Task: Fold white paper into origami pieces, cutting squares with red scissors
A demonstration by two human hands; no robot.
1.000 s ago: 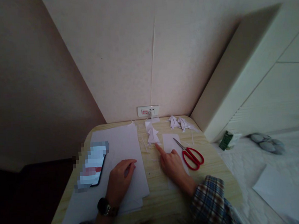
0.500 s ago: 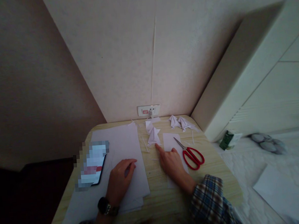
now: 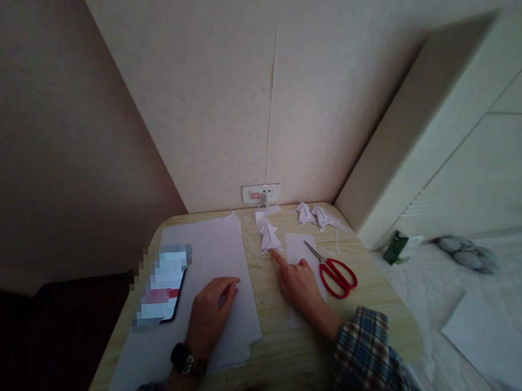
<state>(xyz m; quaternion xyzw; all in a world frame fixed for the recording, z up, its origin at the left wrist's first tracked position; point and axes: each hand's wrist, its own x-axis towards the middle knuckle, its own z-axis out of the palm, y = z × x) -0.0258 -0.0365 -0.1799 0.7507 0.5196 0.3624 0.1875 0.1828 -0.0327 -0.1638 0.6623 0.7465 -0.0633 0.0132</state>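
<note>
A white origami figure, shaped like a frog (image 3: 270, 236), sits near the middle of the table's far half. At its near edge is the extended index fingertip of my right hand (image 3: 299, 283), whose other fingers are curled and hold nothing. My left hand (image 3: 210, 306) rests on large white sheets of paper (image 3: 210, 241), its fingers together and the thumb tip close to them, with nothing visible between. Red-handled scissors (image 3: 335, 273) lie just right of my right hand, blades partly over a smaller paper sheet (image 3: 295, 247). Two similar folded figures (image 3: 312, 214) stand farther back.
A phone (image 3: 166, 285) with a blurred screen lies on the left of the wooden table (image 3: 272, 355). Paper strips and scraps litter the far edge, below a wall socket (image 3: 261, 193) with a plug. To the right, a green-and-white box (image 3: 399, 247) rests on a quilted surface.
The view has shifted very slightly. The frog figure looks tilted a little differently at my right fingertip; both hands stay in nearly the same place.
</note>
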